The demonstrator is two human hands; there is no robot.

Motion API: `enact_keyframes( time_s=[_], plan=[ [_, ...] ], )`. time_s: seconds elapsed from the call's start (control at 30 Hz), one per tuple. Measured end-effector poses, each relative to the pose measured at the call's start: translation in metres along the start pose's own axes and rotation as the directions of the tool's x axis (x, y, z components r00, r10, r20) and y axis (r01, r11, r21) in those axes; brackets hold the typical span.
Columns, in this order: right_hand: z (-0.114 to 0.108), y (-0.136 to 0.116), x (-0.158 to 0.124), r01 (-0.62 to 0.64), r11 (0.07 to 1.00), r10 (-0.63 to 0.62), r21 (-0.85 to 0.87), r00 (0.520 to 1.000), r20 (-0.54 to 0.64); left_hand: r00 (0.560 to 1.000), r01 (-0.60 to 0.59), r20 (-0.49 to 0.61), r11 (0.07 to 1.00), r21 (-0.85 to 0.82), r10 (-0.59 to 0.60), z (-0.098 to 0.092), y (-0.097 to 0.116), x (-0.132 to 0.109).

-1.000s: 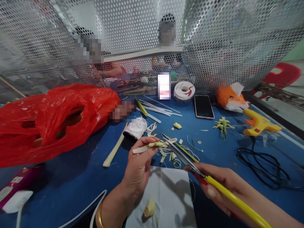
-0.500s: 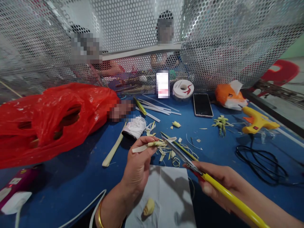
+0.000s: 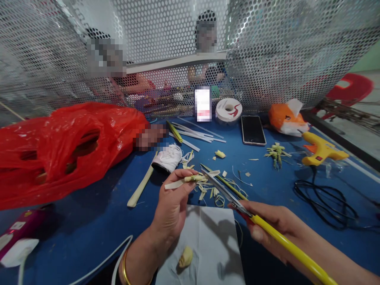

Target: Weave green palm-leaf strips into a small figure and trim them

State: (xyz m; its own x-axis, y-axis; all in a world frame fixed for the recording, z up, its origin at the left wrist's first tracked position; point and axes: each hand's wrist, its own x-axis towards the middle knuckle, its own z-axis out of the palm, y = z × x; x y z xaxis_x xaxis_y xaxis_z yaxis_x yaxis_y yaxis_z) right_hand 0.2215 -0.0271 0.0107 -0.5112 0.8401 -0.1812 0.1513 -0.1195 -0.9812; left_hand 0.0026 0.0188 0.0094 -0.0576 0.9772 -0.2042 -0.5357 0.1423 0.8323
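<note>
My left hand (image 3: 175, 198) is closed in a pinch on a folded piece of pale yellow-green plant strip (image 3: 192, 179), with a flat whitish end (image 3: 175, 184) sticking out to the left. My right hand (image 3: 267, 221) grips yellow-handled scissors (image 3: 276, 233), their metal blades pointing up and left to the right end of the strip. Whether the blades touch it I cannot tell. Below both hands lies a white paper sheet (image 3: 219, 245) bearing a small yellowish folded piece (image 3: 186, 257). Just beyond the fingers are strip scraps (image 3: 203, 192) and a thin green stalk (image 3: 228, 184).
A red plastic bag (image 3: 74, 154) covers the left side. Behind the hands are a white string bundle (image 3: 171, 157), pale strips (image 3: 192, 134), a ribbon spool (image 3: 228, 110) and a phone (image 3: 253, 130). A yellow glue gun (image 3: 319, 148) with black cord lies right. Perforated mesh (image 3: 166, 35) stands behind.
The view has tilted very slightly. Both hands, the strip and the scissors keep almost the same positions.
</note>
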Motion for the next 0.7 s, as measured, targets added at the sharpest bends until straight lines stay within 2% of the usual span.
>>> enact_keyframes(
  time_s=[0.43,0.7],
  plan=[
    [0.0015,-0.0018,0.0001,-0.066,0.997,0.064,0.027,0.997,0.037,1.000,-0.002,-0.016,1.000,-0.002,0.002,0.0003,-0.0002,0.0010],
    [0.0046,-0.0042,0.0001,0.012,1.000,-0.012,0.019,1.000,-0.022,1.000,-0.004,-0.009,1.000,-0.010,0.004,0.0011,0.0008,0.0001]
  ],
)
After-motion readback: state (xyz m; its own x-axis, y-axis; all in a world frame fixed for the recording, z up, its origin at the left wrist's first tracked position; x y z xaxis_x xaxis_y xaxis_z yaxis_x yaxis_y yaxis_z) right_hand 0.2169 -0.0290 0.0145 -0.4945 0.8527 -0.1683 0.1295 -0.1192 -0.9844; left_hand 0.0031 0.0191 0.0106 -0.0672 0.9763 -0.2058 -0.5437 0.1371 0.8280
